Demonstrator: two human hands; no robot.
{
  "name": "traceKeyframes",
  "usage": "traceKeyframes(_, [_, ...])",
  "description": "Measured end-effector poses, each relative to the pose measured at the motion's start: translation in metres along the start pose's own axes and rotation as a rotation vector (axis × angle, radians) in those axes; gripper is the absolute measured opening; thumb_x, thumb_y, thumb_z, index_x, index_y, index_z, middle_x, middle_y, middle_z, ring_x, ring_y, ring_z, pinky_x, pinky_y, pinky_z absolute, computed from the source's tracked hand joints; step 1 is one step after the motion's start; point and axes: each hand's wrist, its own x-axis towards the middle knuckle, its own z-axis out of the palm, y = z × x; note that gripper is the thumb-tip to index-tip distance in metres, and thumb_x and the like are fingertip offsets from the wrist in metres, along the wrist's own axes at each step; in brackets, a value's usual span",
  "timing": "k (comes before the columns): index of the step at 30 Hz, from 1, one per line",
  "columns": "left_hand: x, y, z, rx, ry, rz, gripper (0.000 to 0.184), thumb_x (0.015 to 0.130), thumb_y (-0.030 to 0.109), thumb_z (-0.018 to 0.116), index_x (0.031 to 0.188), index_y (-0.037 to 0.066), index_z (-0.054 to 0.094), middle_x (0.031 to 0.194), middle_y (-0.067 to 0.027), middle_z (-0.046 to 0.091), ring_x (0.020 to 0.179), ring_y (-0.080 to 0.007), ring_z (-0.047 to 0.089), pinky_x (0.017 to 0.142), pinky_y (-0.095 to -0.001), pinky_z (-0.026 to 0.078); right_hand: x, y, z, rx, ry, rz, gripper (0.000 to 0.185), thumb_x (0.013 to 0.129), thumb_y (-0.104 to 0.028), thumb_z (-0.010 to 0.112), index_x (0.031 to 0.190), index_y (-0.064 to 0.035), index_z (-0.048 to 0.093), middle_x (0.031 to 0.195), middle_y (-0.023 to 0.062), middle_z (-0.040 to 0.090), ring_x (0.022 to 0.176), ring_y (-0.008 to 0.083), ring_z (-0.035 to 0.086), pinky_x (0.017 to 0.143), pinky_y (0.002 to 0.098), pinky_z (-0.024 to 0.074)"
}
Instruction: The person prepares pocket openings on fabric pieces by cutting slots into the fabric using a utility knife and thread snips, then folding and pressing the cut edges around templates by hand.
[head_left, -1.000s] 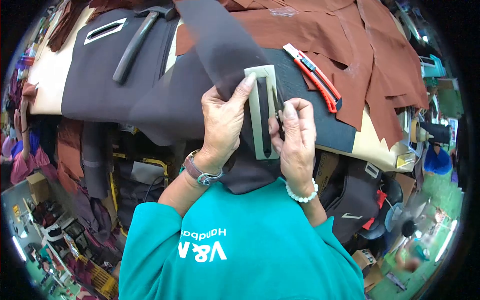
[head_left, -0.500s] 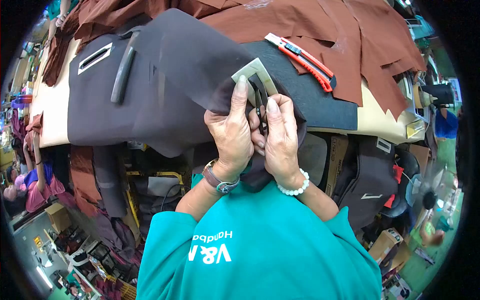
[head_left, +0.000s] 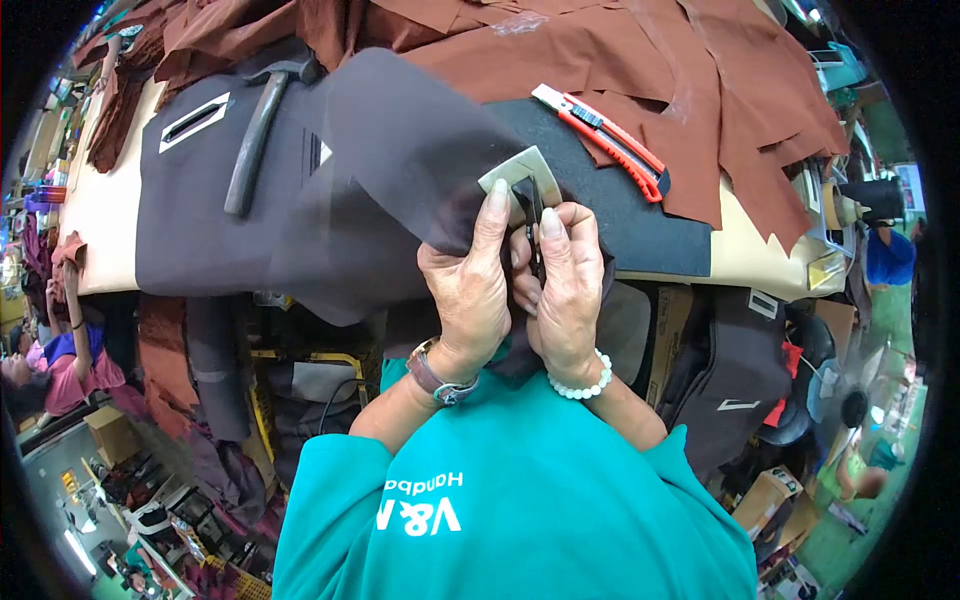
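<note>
At the near edge of the bench (head_left: 110, 250), the left hand (head_left: 465, 290) pinches dark fabric (head_left: 400, 150), thumb on its pale frame (head_left: 510, 172); the right hand (head_left: 566, 290) pinches a slim dark piece (head_left: 538, 255), partly hidden; a red cutter (head_left: 612, 146) lies farther right

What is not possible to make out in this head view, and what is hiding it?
- Thin dark object in the right hand: head view, much of it hidden by the fingers.
- Pale angular frame: head view, lower part hidden behind the left hand and right hand.
- White lettering on the teal cloth shirt: head view, one end lost in a fold.
</note>
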Motion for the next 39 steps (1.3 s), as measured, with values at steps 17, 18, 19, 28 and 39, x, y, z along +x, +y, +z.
traceKeyframes(17, [0.028,-0.003,-0.008,-0.009,0.033,-0.058,0.012,0.086,0.006,0.062,0.097,0.002,0.065,0.097,-0.0031,0.066,0.087,-0.009,0.06,0.079,-0.0234,0.047,0.007,-0.024,-0.033,-0.49,0.05,-0.253,0.021,0.093,-0.016,0.053,0.108,-0.0043,0.045,0.071,0.0019,0.055,0.055,0.0055,0.047,0.048,0.0186,0.0369])
traceKeyframes(18, [0.033,-0.003,-0.011,-0.011,0.034,-0.092,0.012,0.086,0.006,0.062,0.097,0.002,0.065,0.097,-0.0032,0.066,0.086,-0.0093,0.061,0.079,-0.0234,0.047,0.013,-0.026,-0.043,-0.778,0.099,-0.435,0.023,0.092,-0.016,0.055,0.108,-0.0018,0.048,0.073,0.0039,0.057,0.057,0.0103,0.052,0.052,0.0223,0.0423])
traceKeyframes(19, [0.036,-0.003,-0.015,-0.013,0.031,-0.111,0.013,0.086,0.006,0.062,0.098,0.002,0.065,0.098,-0.0036,0.066,0.087,-0.0097,0.061,0.079,-0.0238,0.047,0.025,-0.028,-0.057,-1.125,0.098,-0.67,0.024,0.089,-0.015,0.058,0.107,0.0001,0.052,0.074,0.0058,0.058,0.063,0.0168,0.055,0.057,0.0268,0.0451])
traceKeyframes(28, [0.034,0.005,-0.018,0.015,-0.06,-0.15,0.015,0.087,0.006,0.06,0.1,0.0,0.064,0.099,-0.005,0.066,0.088,-0.0099,0.061,0.079,-0.0241,0.048,0.052,-0.058,-0.037,-1.419,-0.292,-0.924,0.028,0.069,-0.013,0.072,0.096,-0.0065,0.065,0.104,0.0085,0.058,0.099,0.0282,0.054,0.085,0.0394,0.041])
traceKeyframes(39, [0.027,0.022,-0.02,0.085,-0.184,-0.204,0.016,0.087,0.008,0.061,0.1,-0.001,0.065,0.096,-0.0044,0.066,0.084,-0.0078,0.06,0.077,-0.0235,0.049,0.082,-0.071,-0.003,-1.487,-0.729,-1.209,0.01,0.071,-0.01,0.067,0.079,-0.0074,0.062,0.086,0.0027,0.063,0.093,0.0201,0.059,0.082,0.0356,0.0454])
